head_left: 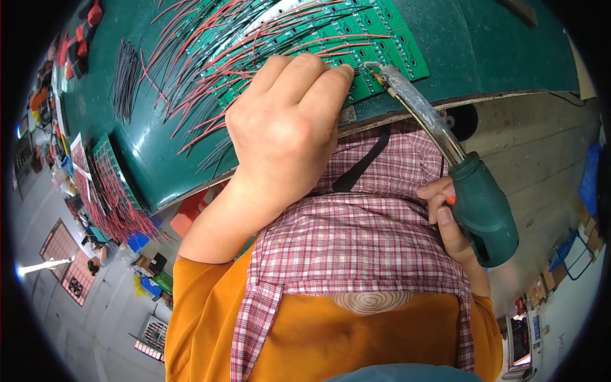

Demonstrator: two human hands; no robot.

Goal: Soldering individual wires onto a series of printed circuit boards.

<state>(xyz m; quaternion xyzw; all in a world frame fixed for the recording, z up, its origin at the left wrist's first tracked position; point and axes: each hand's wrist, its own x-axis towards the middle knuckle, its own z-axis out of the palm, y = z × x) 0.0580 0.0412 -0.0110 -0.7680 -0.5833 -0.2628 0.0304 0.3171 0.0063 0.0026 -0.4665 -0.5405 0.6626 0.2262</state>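
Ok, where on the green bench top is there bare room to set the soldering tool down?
Bare green bench top lies right of the circuit board panel, up to the bench edge. A smaller bare strip sits between the loose black wires and the red wires. The panel itself is crowded with wires, the left hand and the soldering tool.

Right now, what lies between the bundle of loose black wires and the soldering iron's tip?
In the head view, between the black wires and the soldering iron lie red wires fanned over green circuit boards, plus the left hand.
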